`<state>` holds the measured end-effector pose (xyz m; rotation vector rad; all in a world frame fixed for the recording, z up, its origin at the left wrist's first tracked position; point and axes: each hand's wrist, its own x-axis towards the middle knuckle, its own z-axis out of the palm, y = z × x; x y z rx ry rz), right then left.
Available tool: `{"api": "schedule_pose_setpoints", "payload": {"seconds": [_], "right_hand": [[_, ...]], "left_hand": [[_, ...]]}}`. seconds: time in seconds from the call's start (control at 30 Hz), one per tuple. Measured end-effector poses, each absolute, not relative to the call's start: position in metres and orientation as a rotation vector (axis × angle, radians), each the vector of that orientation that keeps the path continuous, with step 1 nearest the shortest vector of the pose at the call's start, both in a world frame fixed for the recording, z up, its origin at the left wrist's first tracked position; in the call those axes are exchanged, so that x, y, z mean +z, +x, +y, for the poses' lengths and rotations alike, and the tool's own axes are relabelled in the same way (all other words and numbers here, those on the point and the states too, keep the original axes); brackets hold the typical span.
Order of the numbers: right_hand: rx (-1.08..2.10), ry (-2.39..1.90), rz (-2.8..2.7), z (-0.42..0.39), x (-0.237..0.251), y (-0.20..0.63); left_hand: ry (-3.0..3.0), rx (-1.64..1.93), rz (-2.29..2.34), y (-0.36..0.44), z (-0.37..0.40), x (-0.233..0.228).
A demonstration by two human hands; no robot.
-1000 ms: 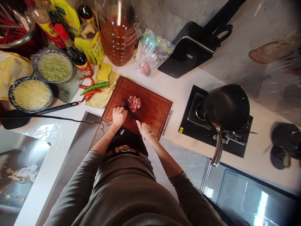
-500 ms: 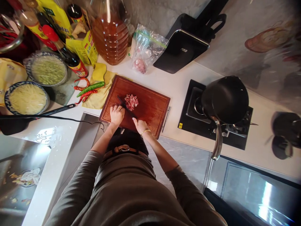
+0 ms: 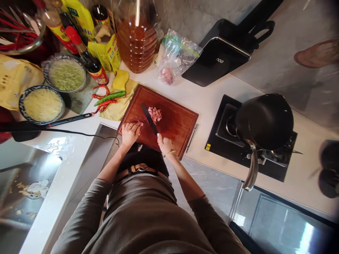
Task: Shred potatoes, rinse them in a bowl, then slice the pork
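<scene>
My right hand point(image 3: 165, 145) is closed round the handle of a dark-bladed knife point(image 3: 149, 118). The blade points up and to the left across the wooden cutting board point(image 3: 173, 118), its side against a small heap of cut raw meat point(image 3: 155, 115). To the left of the knife, my left hand point(image 3: 130, 133) rests near the board's front left edge. Its bent fingers hold down a piece of meat, of which a bit of pink shows at the fingertips. The knife's handle is mostly hidden in my right hand.
Behind the board's left corner lie a green chili point(image 3: 109, 98) and red chilies on a yellow cloth point(image 3: 111, 111). Bowls of shredded food point(image 3: 41, 106) stand further left. To the right, a black pot point(image 3: 265, 121) sits on the stove point(image 3: 226, 141). A sink point(image 3: 23, 208) is at lower left.
The knife has moved away from my left hand to the right, and its blade now lies by the heap of meat. Pink meat now shows at my left fingertips. The camera view has shifted slightly.
</scene>
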<state>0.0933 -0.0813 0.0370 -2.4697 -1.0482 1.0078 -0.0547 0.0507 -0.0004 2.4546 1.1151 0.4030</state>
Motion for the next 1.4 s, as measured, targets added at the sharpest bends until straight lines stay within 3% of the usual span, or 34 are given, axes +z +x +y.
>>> {"api": "schedule_pose_setpoints", "payload": {"seconds": [0.23,0.67,0.97,1.4], "right_hand": [[1.041,-2.56,-1.214,-0.081,0.04,0.08],[0.926,-2.519,-0.858,-0.096,0.045,0.093],[1.029,-2.542,-0.971,-0.089,0.049,0.088],[1.161,-2.643,-1.308,-0.075,0.056,0.074]], "left_hand": [[2.304,0.365,1.26,-0.046,0.058,0.0],[2.433,0.066,1.04,0.013,0.092,0.008],[2.288,0.252,1.145,-0.027,0.079,0.026],[2.379,0.323,1.38,-0.046,0.043,-0.001]]}}
